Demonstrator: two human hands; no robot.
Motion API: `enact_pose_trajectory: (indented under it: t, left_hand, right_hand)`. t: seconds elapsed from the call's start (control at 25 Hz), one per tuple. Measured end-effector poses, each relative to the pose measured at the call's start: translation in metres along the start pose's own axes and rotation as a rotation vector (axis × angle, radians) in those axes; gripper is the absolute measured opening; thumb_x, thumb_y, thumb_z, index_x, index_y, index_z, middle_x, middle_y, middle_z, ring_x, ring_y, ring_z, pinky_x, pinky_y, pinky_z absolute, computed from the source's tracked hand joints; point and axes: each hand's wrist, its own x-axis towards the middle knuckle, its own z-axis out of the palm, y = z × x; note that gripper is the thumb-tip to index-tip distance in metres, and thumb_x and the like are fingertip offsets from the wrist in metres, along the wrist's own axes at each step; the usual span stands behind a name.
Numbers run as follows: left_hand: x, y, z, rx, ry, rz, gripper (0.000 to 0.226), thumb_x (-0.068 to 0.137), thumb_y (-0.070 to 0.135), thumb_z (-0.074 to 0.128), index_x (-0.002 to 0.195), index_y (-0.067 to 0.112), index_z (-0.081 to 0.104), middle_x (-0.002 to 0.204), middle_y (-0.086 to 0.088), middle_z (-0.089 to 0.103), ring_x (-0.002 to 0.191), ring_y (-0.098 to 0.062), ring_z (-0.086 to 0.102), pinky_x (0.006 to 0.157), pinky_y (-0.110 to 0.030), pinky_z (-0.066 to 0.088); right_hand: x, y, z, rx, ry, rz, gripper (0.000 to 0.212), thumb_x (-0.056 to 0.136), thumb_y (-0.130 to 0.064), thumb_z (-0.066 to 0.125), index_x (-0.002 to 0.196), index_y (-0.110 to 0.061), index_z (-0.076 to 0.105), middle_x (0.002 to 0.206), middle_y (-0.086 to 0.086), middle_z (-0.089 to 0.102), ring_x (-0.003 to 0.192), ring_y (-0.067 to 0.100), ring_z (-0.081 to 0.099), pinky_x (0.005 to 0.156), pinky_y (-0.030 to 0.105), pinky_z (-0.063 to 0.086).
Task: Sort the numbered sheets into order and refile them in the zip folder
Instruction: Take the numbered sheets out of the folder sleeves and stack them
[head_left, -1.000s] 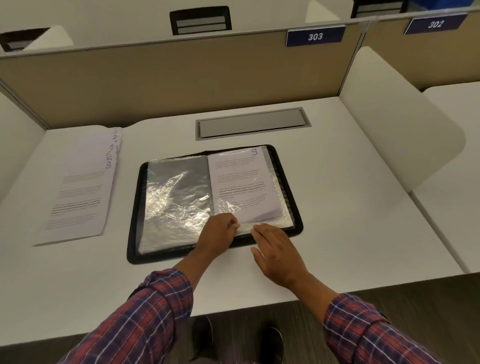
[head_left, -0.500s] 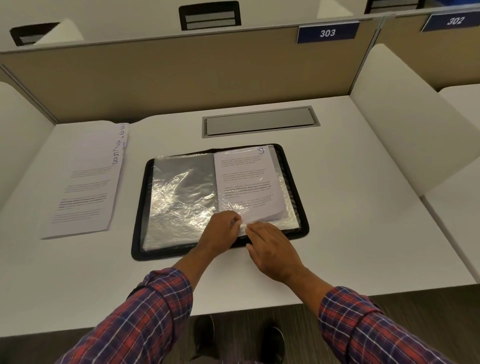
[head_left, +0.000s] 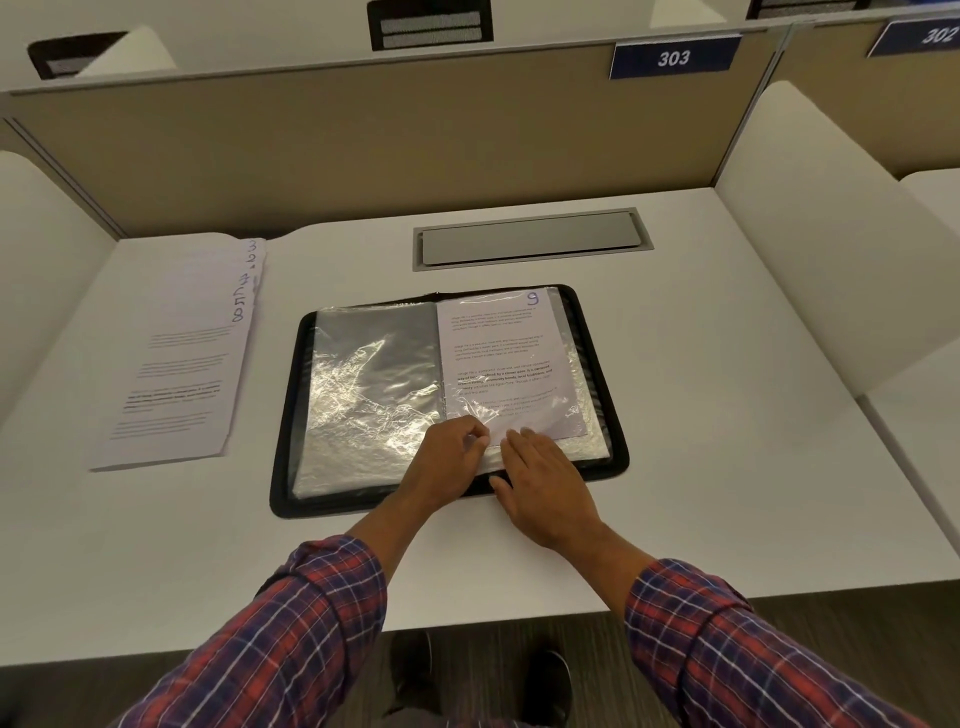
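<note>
**Seating sheet 9 in the zip folder's right-hand pocket**

I am working on sheet 9 (head_left: 504, 358), which is lying in the right-hand pocket (head_left: 576, 448) of the open zip folder (head_left: 337, 508) in the middle of the tabletop (head_left: 701, 415). My left hand (head_left: 447, 457) is curling its fingers and pinching the pocket's near edge. My right hand (head_left: 545, 488) is lying flat with straight fingers, pressing on the sheet's bottom edge and gripping nothing. The remaining sheets (head_left: 176, 364) are waiting, fanned, at the far left. I am judging the risk to be the thin, crinkled plastic clinging to the paper: pushing harder could buckle a corner, or leave the sheet sitting crooked.
</note>
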Motion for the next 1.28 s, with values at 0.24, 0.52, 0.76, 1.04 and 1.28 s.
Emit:
enact_pose_trajectory:
  t: [0.24,0.52,0.76,1.04,1.28]
  left_hand:
    - [-0.005,-0.001,0.002,-0.065,0.036,0.009,0.008,0.098,0.01,0.063,0.098,0.014,0.07,0.091,0.005,0.07,0.086,-0.007,0.064,0.078,-0.02,0.053]
    - [-0.007,-0.004,0.004,0.001,0.06,0.082,0.004,0.097,0.01,0.064,0.098,0.014,0.066,0.095,0.0,0.067,0.089,-0.014,0.061,0.083,-0.038,0.054]
    - [-0.019,-0.006,0.011,0.171,0.019,0.232,0.02,0.093,0.017,0.071,0.11,0.019,0.059,0.115,0.003,0.061,0.107,-0.014,0.057,0.094,-0.036,0.053]
    - [-0.052,-0.024,0.025,0.476,-0.145,0.506,0.044,0.095,0.039,0.072,0.128,0.011,0.068,0.152,-0.013,0.053,0.145,-0.028,0.046,0.121,-0.041,0.038]
    - [-0.064,-0.012,0.029,0.565,-0.009,0.61,0.018,0.093,0.013,0.076,0.107,0.002,0.076,0.131,-0.02,0.069,0.127,-0.032,0.064,0.115,-0.041,0.045]
  right_hand:
    - [0.007,-0.012,-0.002,0.016,0.019,-0.121,0.054,0.103,-0.037,0.053,0.148,-0.005,0.05,0.145,0.014,0.057,0.139,0.028,0.05,0.123,0.042,0.034]
    - [0.014,0.006,0.0,-0.161,-0.224,0.061,0.093,0.098,-0.072,0.034,0.157,-0.001,0.037,0.164,0.023,0.036,0.156,0.039,0.026,0.13,0.052,0.011]
    - [-0.03,-0.004,0.003,-0.191,-0.176,0.084,0.084,0.098,-0.07,0.036,0.155,-0.008,0.042,0.16,0.017,0.044,0.15,0.034,0.039,0.127,0.06,0.014]
    - [-0.07,-0.006,0.003,-0.134,-0.06,0.063,0.059,0.1,-0.043,0.043,0.149,-0.01,0.052,0.149,0.01,0.058,0.138,0.026,0.054,0.121,0.055,0.022]
    - [-0.061,0.009,-0.025,0.293,0.302,0.378,0.036,0.096,-0.019,0.066,0.132,-0.014,0.061,0.131,0.004,0.063,0.12,0.019,0.056,0.097,0.034,0.041]
